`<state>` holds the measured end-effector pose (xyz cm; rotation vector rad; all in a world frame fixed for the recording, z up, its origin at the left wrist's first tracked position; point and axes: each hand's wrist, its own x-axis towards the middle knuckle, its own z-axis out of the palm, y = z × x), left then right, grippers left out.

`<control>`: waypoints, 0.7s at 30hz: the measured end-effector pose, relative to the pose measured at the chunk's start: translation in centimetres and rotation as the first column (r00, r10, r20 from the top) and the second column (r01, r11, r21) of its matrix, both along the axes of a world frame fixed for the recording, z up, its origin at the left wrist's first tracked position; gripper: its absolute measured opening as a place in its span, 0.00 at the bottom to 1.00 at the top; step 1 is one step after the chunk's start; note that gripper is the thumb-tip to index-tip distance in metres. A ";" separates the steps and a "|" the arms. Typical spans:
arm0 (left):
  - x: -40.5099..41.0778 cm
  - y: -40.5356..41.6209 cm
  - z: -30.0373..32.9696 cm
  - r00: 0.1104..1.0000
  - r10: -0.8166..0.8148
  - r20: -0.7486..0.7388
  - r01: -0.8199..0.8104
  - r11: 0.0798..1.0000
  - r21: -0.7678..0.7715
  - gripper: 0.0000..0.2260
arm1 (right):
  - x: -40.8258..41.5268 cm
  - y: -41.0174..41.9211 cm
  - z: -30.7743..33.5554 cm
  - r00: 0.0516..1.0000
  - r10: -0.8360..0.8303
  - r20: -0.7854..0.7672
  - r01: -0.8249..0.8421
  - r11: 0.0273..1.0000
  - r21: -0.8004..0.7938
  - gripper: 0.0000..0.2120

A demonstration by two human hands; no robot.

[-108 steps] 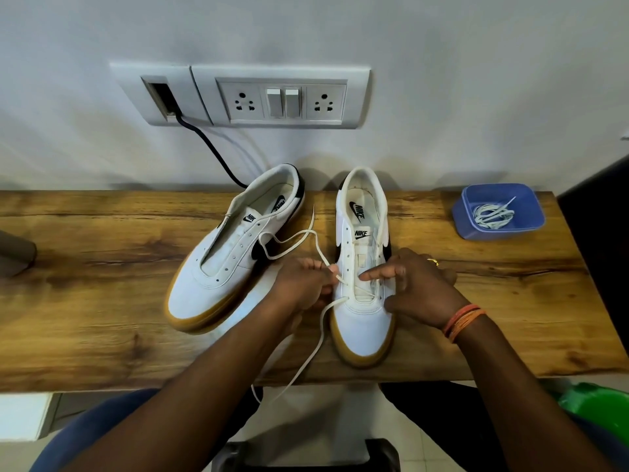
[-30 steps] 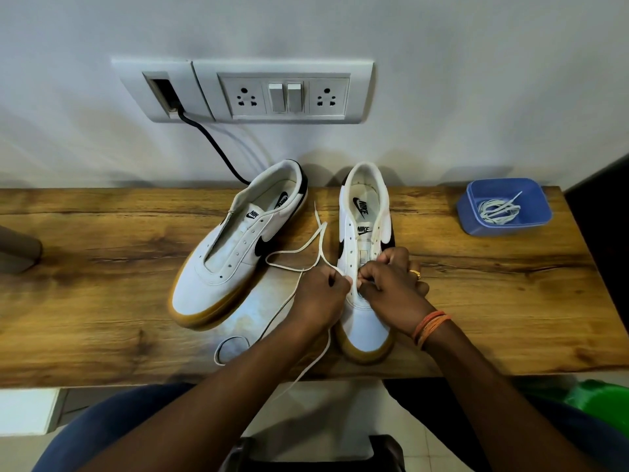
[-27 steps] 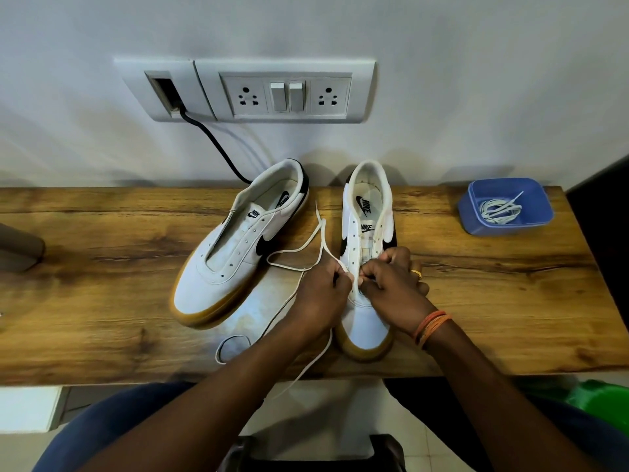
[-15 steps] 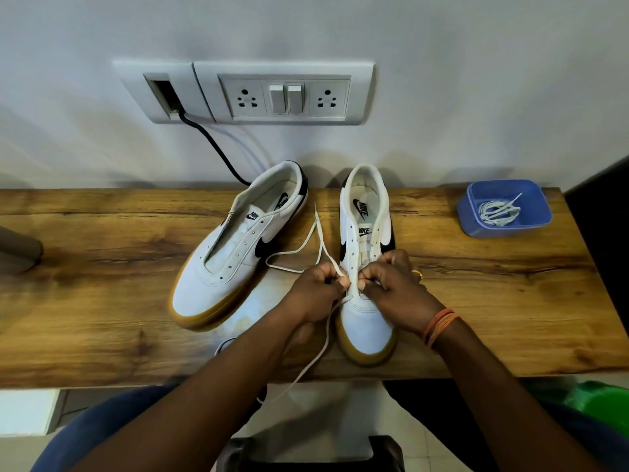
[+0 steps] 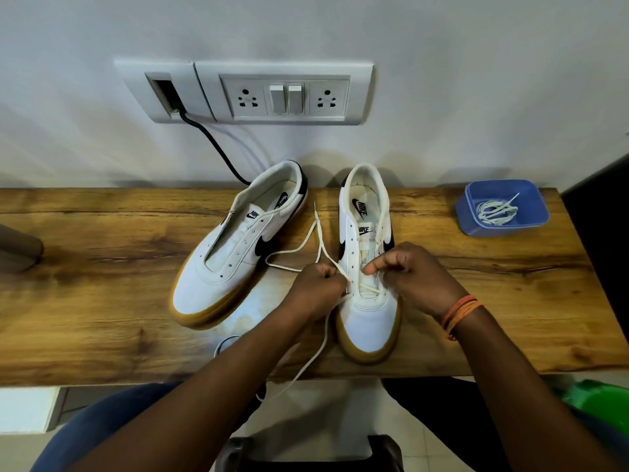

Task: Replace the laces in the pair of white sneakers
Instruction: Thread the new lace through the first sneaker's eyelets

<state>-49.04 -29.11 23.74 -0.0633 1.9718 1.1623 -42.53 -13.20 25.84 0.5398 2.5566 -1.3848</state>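
While curled into a fist beside the right shoe (image 5: 368, 315), left hand (image 5: 318, 287) pinches the lace (image 5: 319, 245) just at the shoe's lower left eyelets, knuckles up, forearm angled in from lower left. Right hand (image 5: 413, 277) over the shoe's right side, fingers curled, thumb and forefinger pinching the lace above the eyelets. Lace crossed once low on the shoe, its slack trailing over the table (image 5: 102, 301) edge. Left shoe (image 5: 235, 253) unlaced, just beside. Spare lace coiled in a blue tub (image 5: 476, 226) far right.

Single head-worn wide-angle view, looking forward and steeply down at close range onto the wooden surface (image 5: 102, 301); wall (image 5: 476, 80) at 12 o'clock.
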 end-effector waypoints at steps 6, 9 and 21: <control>0.2 0.0 -0.4 0.999 -0.012 -0.042 0.011 0.999 -0.030 0.17 | 0.2 0.0 -0.2 0.998 0.043 -0.035 -0.040 0.996 0.085 0.07; 0.4 0.0 -0.6 0.997 -0.018 -0.080 0.016 1.000 -0.015 0.17 | 0.3 -0.3 -0.8 0.998 0.060 -0.007 -0.057 0.979 0.196 0.08; -1.7 -1.7 2.4 0.983 -0.179 0.046 0.177 0.984 0.033 0.06 | 0.3 -0.6 0.3 0.999 0.041 0.003 -0.041 0.978 0.207 0.09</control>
